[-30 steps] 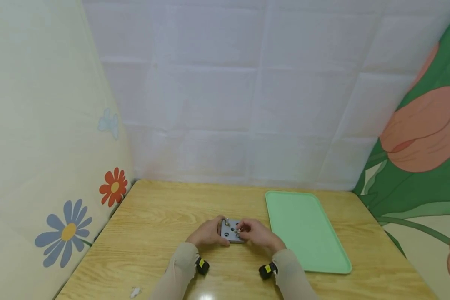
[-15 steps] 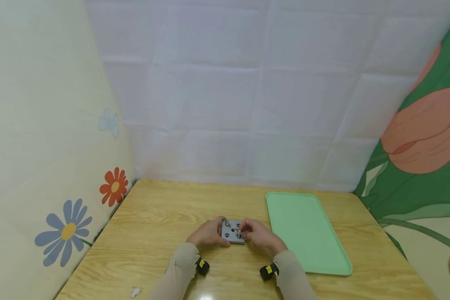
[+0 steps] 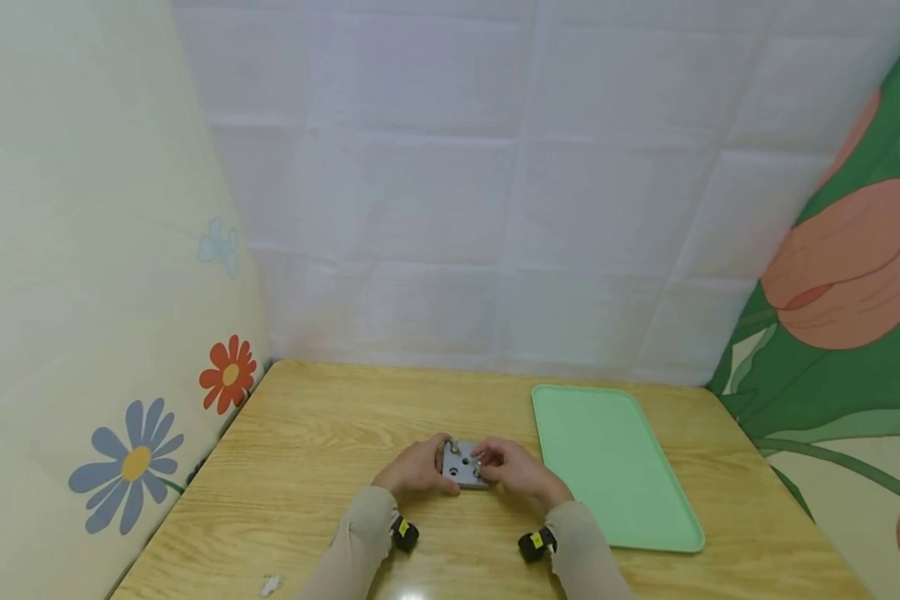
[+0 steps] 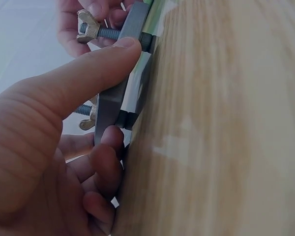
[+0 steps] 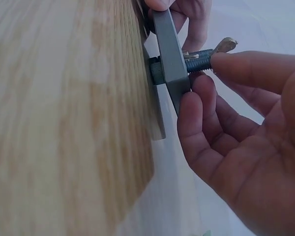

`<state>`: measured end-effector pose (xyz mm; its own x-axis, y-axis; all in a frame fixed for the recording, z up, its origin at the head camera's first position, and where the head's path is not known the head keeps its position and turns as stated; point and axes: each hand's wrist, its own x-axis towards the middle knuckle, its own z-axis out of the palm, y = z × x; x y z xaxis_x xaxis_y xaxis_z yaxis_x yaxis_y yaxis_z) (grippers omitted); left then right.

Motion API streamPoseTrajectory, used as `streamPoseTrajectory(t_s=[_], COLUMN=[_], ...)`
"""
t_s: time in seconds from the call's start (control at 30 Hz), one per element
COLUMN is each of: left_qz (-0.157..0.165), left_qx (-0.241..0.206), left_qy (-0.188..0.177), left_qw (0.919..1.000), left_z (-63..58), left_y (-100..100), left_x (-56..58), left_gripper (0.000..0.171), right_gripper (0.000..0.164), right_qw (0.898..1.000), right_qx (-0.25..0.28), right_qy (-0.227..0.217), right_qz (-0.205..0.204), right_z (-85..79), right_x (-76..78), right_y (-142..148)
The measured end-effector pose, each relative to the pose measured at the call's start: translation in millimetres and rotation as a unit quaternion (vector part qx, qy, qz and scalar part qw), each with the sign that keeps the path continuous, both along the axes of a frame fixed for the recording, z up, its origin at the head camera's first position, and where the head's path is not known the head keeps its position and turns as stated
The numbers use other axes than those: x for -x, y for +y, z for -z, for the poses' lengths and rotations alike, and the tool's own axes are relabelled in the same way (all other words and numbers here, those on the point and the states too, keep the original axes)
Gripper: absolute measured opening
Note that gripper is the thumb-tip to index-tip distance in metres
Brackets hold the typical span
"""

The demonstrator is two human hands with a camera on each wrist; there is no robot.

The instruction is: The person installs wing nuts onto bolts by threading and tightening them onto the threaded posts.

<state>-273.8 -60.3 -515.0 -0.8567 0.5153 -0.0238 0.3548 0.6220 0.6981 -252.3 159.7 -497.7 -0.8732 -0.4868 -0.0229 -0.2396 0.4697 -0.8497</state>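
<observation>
A grey metal plate (image 3: pixel 466 475) with round holes stands just above the wooden table, held along its left side by my left hand (image 3: pixel 416 467). In the left wrist view the thumb (image 4: pixel 96 69) presses on the plate's near edge, with the other fingers curled around its end. Two bolts pass through the plate. A brass-coloured wing nut (image 4: pixel 88 25) sits near the end of the right bolt (image 5: pixel 199 64), and my right hand (image 3: pixel 521 468) pinches it. The second wing nut (image 4: pixel 91 115) sits on the left bolt, closer to the plate. Dark bolt heads (image 5: pixel 157 71) show on the underside.
To the right on the wooden table (image 3: pixel 345 400) lies a light green tray (image 3: pixel 607 458). A small white patch (image 3: pixel 271 585) marks the table at the front left. White cloth (image 3: pixel 420 208) hangs behind, with patterned cloths at both sides.
The fingers of my right hand have shifted slightly around the right wing nut. My left hand and the plate stay almost in place.
</observation>
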Motion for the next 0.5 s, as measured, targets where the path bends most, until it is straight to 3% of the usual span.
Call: streamPoseTrajectory(t_s=[0.17, 0.5], left_qz=[-0.003, -0.001], left_qx=[-0.002, -0.006], left_qy=[-0.003, -0.003], left_qw=[1.0000, 1.0000], left_z=[-0.7, -2.1], left_y=[0.1, -0.4], left_x=[-0.3, -0.5], left_gripper=[0.084, 0.081], right_gripper=[0.008, 0.015], right_qw=[1.000, 0.999], right_qx=[-0.003, -0.017], right_qy=[0.005, 0.013], right_qz=[0.007, 0.032], right_z=[0.5, -0.1], right_x=[0.5, 0.2], right_y=[-0.6, -4.7])
